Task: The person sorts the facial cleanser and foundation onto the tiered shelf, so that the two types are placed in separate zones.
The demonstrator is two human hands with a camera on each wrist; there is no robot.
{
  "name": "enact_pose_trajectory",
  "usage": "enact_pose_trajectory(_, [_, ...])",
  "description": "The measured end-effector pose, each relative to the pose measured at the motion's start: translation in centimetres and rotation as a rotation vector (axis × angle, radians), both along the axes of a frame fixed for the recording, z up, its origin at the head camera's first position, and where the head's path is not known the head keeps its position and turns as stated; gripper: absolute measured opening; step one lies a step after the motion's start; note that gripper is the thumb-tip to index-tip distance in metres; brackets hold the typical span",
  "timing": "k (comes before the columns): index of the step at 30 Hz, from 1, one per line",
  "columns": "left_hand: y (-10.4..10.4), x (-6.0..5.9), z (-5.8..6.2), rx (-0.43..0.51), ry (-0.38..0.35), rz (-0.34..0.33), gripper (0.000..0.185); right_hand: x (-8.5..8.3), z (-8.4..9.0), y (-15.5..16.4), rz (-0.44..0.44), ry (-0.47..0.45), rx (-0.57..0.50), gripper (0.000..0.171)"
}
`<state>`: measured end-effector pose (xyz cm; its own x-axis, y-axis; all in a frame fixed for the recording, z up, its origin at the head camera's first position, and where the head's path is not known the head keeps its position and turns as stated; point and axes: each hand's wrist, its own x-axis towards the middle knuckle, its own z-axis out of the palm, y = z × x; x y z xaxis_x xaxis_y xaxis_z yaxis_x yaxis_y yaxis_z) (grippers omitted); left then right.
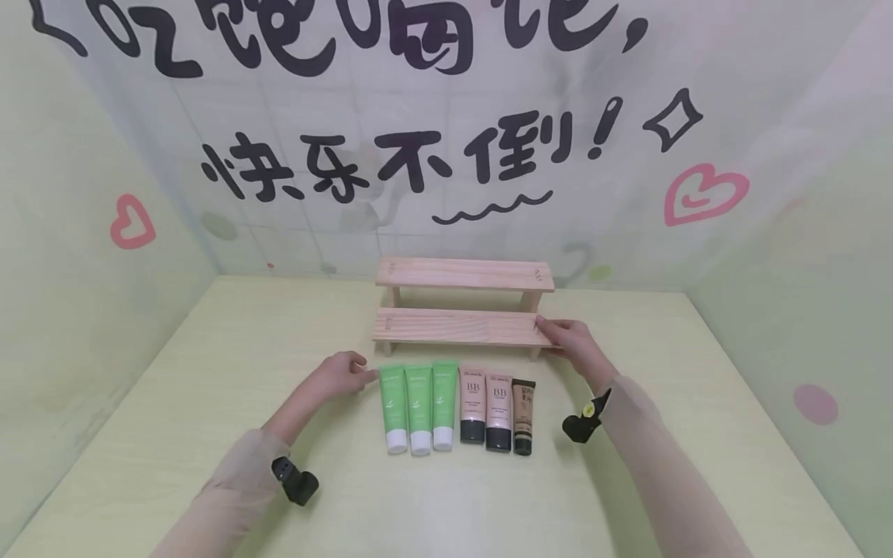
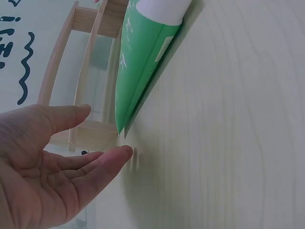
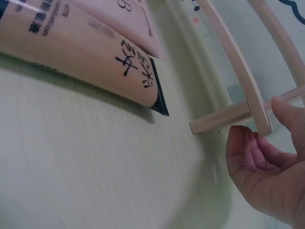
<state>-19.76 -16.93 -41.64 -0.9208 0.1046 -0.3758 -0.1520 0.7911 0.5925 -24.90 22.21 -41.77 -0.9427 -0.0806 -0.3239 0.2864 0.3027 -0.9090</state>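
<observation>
A two-step wooden stand (image 1: pixel 460 327) stands near the back wall. My right hand (image 1: pixel 575 345) grips the right end of its lower step, thumb on top and fingers (image 3: pixel 238 148) underneath. In front lie three green tubes with white caps, the leftmost green tube (image 1: pixel 394 403) closest to my left hand (image 1: pixel 340 374). That hand's thumb and fingers are parted with nothing between them, right by the tube's flat end in the left wrist view. To the right lie two pink BB cream tubes (image 1: pixel 472 403) and a smaller tan foundation tube (image 1: pixel 523 415), all with dark caps.
The pale wood-grain table (image 1: pixel 314 496) meets a back wall (image 1: pixel 314 240) with black lettering and side walls on the left and right. The stand's upper step (image 1: pixel 460 273) rises behind the lower one. A black wrist camera (image 1: pixel 296 480) sits on each sleeve.
</observation>
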Motion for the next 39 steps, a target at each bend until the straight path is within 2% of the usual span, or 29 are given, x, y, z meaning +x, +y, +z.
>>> enact_pose_trajectory(8, [0.8, 1.0, 0.3, 0.042, -0.03, -0.024, 0.065, -0.1, -0.3, -0.5, -0.048, -0.011, -0.014, 0.067])
enact_pose_trajectory(13, [1.2, 1.4, 0.0, 0.059, -0.058, -0.027, 0.072, -0.2, -0.3, -0.3, -0.053, -0.021, 0.008, 0.068])
enact_pose_trajectory(18, [1.7, 1.7, -0.2, 0.059, -0.056, -0.019, 0.077, -0.6, -0.2, -0.2, -0.068, -0.048, 0.022, 0.07])
enact_pose_trajectory(32, [2.7, 1.5, -0.3, 0.019, -0.052, -0.001, 0.079, -1.0, 0.2, -0.2, -0.067, -0.07, 0.05, 0.064])
enact_pose_trajectory(36, [3.0, 1.4, -0.2, 0.005, -0.064, 0.006, 0.075, -1.0, 0.4, -0.3, -0.09, -0.083, 0.04, 0.063])
enact_pose_trajectory(39, [3.2, 1.4, -0.3, -0.001, -0.084, 0.017, 0.057, -1.0, 0.6, -0.4, -0.091, -0.097, 0.053, 0.065])
